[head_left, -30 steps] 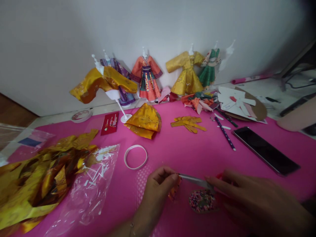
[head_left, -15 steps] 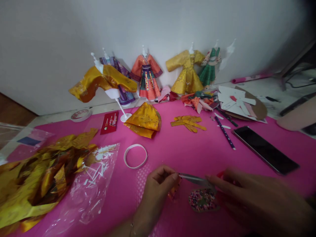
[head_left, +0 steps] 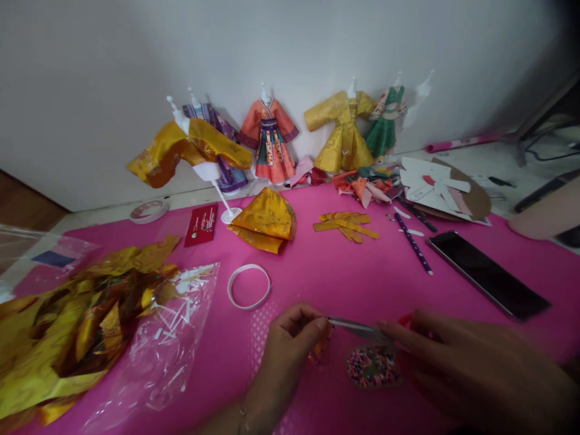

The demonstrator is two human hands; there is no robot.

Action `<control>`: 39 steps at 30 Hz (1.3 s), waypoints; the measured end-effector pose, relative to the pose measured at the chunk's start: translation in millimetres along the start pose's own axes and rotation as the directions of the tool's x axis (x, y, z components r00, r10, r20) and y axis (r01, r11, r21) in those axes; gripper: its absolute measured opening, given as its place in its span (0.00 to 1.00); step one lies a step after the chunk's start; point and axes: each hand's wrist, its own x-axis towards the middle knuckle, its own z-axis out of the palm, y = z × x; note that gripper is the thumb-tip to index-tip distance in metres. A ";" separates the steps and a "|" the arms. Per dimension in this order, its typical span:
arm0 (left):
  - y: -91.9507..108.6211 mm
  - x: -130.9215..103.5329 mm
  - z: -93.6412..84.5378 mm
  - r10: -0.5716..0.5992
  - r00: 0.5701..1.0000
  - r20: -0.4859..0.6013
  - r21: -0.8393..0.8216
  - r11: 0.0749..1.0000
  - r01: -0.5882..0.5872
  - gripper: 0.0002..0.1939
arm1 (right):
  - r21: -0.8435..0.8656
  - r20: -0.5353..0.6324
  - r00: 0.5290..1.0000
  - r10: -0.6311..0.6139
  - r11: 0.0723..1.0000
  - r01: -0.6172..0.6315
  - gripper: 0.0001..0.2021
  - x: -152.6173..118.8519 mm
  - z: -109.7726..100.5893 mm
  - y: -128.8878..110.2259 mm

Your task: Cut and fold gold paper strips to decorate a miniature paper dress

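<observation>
My left hand pinches a small strip of orange patterned fabric, which hangs below the fingertips. My right hand is closed around the red handles of a pair of scissors. The scissor blades point left, and their tips reach the fabric at my left fingertips; whether they are cutting I cannot tell. Under the scissors, on the pink mat, lies a flat oval piece covered in multicoloured bits. Left of it is a white ring-shaped band.
Small dressed mannequins, one in an orange robe, stand along the wall. A folded gold skirt, gold strips, a dotted pencil and a phone lie on the mat. Gold fabric scraps and a plastic bag fill the left.
</observation>
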 end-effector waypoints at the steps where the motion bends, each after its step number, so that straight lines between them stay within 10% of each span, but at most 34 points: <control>1: -0.1 0.2 -0.1 0.001 1.000 0.001 0.001 1.000 -0.001 0.11 | -0.002 0.002 1.000 0.002 1.000 -0.002 0.18 -0.1 0.4 0.3; 39: -4.3 -1.9 -2.6 0.025 1.000 0.019 -0.025 0.999 -0.025 0.13 | 0.234 0.167 0.979 0.118 0.960 -0.156 0.22 -20.9 20.3 -0.4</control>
